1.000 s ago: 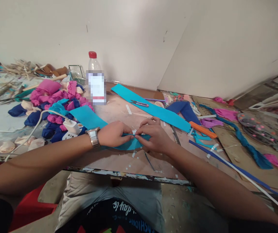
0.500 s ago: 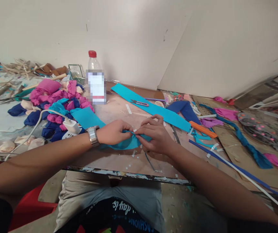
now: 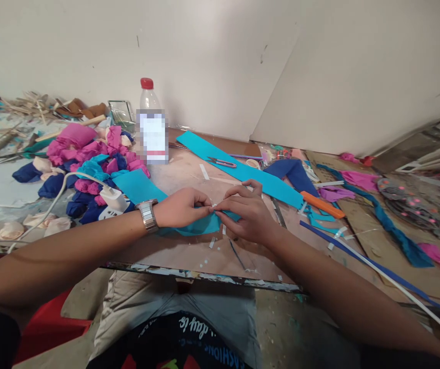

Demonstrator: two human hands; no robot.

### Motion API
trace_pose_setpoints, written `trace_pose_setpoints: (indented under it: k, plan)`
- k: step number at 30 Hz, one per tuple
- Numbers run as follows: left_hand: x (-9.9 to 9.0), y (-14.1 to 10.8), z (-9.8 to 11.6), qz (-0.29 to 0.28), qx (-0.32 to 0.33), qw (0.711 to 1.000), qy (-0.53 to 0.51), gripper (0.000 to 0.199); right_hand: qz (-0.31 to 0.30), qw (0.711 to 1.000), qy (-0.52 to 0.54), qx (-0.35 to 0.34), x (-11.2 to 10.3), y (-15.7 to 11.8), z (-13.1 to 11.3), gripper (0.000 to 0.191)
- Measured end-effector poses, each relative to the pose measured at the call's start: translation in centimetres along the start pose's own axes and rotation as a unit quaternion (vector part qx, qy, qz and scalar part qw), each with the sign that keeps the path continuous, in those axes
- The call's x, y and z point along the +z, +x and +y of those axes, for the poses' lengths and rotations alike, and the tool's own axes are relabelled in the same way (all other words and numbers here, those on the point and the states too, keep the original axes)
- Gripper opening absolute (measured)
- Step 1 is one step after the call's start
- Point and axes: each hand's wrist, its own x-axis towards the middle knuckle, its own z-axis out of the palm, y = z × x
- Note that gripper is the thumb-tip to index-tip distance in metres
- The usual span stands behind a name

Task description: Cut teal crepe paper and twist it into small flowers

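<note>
Here, one counter crosses the frame's middle. Of two blue strips, the loose strip lies right of centre, the held strip at centre, left hand and right hand each with grip clamped on it. One bottle stands upper left; one snips lies just above centre.

Matt, papery handheld turquoise strip, shiny metal watchband, glossy clear plastic bottle

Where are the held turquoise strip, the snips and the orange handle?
Held turquoise strip (image 3: 205, 225): head view, visible middle.
Snips (image 3: 221, 162): head view, middle of the body.
Orange handle (image 3: 322, 205): head view, middle.
</note>
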Motion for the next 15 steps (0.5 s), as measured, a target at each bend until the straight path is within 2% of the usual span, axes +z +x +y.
trace_pose_setpoints:
  k: [7,15]
  plan:
    - [0.1,-0.2,-0.1,0.027,0.021,0.999,0.029,0.034,0.003,1.0,-0.006,0.017,0.1,0.0,-0.2,0.01]
    - [0.6,-0.8,0.9,0.092,0.048,0.983,0.154,0.026,0.011,0.999,-0.007,0.042,0.5,-0.2,-0.3,0.006]
